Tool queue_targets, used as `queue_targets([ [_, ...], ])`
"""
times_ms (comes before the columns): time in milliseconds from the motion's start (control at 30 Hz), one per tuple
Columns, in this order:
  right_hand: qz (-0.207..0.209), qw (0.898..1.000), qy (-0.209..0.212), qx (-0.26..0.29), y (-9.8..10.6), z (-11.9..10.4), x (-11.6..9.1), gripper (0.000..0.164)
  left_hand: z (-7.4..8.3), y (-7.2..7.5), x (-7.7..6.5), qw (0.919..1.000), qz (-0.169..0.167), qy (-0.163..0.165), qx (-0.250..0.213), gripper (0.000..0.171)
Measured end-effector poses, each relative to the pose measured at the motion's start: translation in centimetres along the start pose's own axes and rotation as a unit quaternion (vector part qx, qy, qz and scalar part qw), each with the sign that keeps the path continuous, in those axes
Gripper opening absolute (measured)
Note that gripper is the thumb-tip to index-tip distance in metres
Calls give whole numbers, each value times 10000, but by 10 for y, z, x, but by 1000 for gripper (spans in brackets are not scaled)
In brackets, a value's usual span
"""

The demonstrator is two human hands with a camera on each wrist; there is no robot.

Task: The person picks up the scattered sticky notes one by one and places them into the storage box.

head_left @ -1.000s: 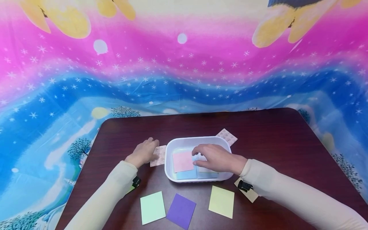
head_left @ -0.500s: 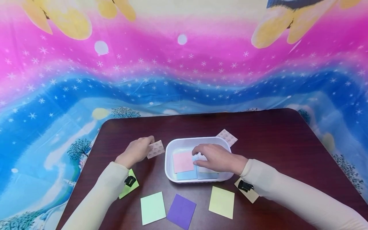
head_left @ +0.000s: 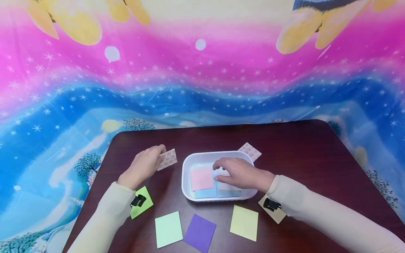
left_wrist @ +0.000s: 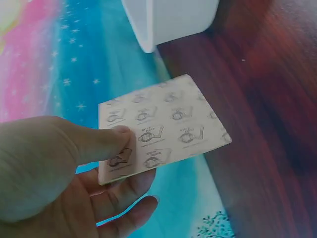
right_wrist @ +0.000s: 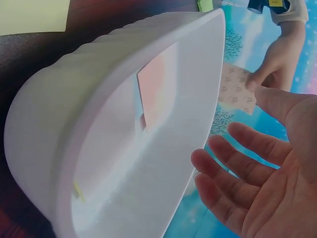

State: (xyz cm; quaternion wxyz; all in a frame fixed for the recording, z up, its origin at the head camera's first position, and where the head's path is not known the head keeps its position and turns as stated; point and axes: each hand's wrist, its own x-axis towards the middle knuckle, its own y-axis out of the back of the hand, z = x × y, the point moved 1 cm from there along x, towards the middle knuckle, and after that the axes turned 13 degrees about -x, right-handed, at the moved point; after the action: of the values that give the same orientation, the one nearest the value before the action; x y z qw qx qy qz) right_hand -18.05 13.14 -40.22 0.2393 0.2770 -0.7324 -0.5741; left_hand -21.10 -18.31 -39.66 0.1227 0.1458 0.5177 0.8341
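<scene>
My left hand (head_left: 142,167) pinches a sticky note pad (head_left: 167,160) between thumb and fingers, left of the white plastic tub (head_left: 185,175) and off the table. The left wrist view has the pad's printed backing (left_wrist: 168,124) facing the camera, thumb on top and fingers beneath. Over the tub's right half hovers my right hand (head_left: 242,174), fingers loosely bent, holding nothing. In the right wrist view that hand (right_wrist: 262,173) is empty beside the tub's rim. Inside the tub lie a pink pad (head_left: 202,179) and blue pads (head_left: 205,193); my right hand partly hides the rest.
Along the near side of the dark wooden table (head_left: 284,140) lie a green pad (head_left: 147,203), a mint pad (head_left: 168,229), a purple pad (head_left: 200,232), a yellow pad (head_left: 244,223) and a tan pad (head_left: 276,215). Another printed-back pad (head_left: 251,151) lies behind the tub.
My left hand has lifted the printed-back pad from beside the tub and drawn it away to the left. The right hand has hardly moved.
</scene>
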Motion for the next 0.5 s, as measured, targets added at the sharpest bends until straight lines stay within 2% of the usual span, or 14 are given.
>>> queue_targets([
  [500, 21, 9997, -181, -154, 5, 15, -9, 37, 26, 27, -11, 9966, 625, -508, 200, 5],
])
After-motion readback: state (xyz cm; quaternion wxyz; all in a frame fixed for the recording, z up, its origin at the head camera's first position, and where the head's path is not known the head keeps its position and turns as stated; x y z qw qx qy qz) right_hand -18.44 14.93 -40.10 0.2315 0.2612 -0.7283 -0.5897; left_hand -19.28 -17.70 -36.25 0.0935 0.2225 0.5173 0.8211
